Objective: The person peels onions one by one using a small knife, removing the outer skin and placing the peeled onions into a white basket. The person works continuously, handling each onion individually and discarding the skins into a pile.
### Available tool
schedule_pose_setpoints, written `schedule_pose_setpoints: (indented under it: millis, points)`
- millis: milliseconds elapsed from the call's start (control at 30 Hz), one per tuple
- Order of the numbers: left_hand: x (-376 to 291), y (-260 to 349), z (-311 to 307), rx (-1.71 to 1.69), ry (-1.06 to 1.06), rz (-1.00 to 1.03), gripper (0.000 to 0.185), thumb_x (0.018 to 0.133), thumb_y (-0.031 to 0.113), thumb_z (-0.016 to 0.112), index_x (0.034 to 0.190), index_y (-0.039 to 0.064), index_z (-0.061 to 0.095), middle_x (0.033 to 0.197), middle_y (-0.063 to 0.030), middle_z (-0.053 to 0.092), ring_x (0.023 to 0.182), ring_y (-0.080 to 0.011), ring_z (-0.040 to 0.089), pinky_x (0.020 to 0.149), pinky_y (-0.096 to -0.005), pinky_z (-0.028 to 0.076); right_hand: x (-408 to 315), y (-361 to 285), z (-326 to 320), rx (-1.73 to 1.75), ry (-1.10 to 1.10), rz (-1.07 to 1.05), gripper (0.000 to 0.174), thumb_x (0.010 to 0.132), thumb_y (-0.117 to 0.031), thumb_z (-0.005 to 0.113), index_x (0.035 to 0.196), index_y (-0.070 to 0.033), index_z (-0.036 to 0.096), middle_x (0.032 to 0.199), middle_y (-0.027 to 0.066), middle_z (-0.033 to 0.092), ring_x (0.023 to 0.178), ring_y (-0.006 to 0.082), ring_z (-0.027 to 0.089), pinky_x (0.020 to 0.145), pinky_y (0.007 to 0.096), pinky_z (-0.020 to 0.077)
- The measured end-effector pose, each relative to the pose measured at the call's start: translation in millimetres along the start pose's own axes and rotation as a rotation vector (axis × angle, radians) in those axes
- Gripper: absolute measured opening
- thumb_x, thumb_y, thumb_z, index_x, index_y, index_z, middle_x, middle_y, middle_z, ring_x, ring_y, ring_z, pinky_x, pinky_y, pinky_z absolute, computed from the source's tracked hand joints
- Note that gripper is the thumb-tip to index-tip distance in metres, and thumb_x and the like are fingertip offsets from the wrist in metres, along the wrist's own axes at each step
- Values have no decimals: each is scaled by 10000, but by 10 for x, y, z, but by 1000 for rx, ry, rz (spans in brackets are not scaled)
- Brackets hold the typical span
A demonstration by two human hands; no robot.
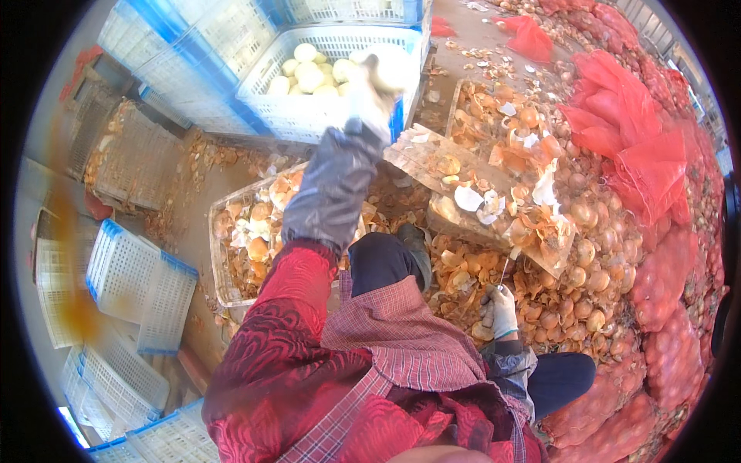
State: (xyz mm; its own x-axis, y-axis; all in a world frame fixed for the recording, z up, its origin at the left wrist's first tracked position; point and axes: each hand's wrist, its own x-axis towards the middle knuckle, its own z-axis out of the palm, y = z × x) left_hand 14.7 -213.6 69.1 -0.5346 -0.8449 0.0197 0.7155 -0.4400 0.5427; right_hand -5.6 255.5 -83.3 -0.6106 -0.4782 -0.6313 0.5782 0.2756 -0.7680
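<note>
My left hand (370, 95), gloved and blurred by glare, reaches over the right side of a white and blue plastic crate (289, 110) that holds peeled onions (310, 76). Whether it grips an onion cannot be told. A thin-bladed knife (505, 271) points up out of my right hand (499, 309), which wears a pale glove and is low over onion skins. Just above the blade lies a wooden board (474, 197) with skins and onion pieces on it. Unpeeled onions (584, 254) are heaped to the right of the board.
A crate of skins and onions (217, 260) sits left of my knee. Stacked crates (191, 52) rise behind it, and loose ones (124, 272) lie at left. Red mesh sacks of onions (666, 283) line the right side, with a red net (625, 116) over the heap.
</note>
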Motion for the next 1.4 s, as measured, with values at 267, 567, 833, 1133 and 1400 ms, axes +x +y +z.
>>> schedule_pose_setpoints:
  millis: [267,567,833,1133,1400]
  points:
    - [850,215,-534,422,-102,-45,737,898,287,636,1465,-11,273,1532,-213,166,1327,-447,346,1006,-536,430,-44,130,-7,-42,-77,19,128,947,-178,535,961,-51,542,675,61,573,437,171,527,404,287,440]
    - [-1230,-1079,-39,209,-137,-632,273,925,239,572,1051,-3,557,1025,-154,604,996,-345,599,897,-482,496,106,619,-366,-1710,-2,-687,186,862,-140,544,994,-15,503,722,165,573,650,319,587,608,388,471]
    - [-1578,-1552,-82,198,-186,-1032,372,940,242,553,1167,-48,500,1123,-213,583,1066,-372,587,925,-495,496,18,567,-894,-934,291,85,322,940,-285,452,1162,-65,531,959,272,651,988,434,617,849,476,484]
    - [-1670,-1525,21,232,-244,-1009,512,958,278,501,1291,-107,441,1241,-263,531,1163,-421,534,1037,-529,412,428,802,-1366,-368,308,471,316,944,-296,508,1061,-20,607,1015,154,646,908,259,636,776,352,505]
    - [-1624,-1731,55,270,-256,-1083,568,953,311,496,1329,-107,417,1292,-268,504,1227,-429,478,1058,-532,378,754,1198,-1542,-801,247,312,362,931,-300,475,1133,-14,572,1132,269,601,1044,401,603,872,442,488]
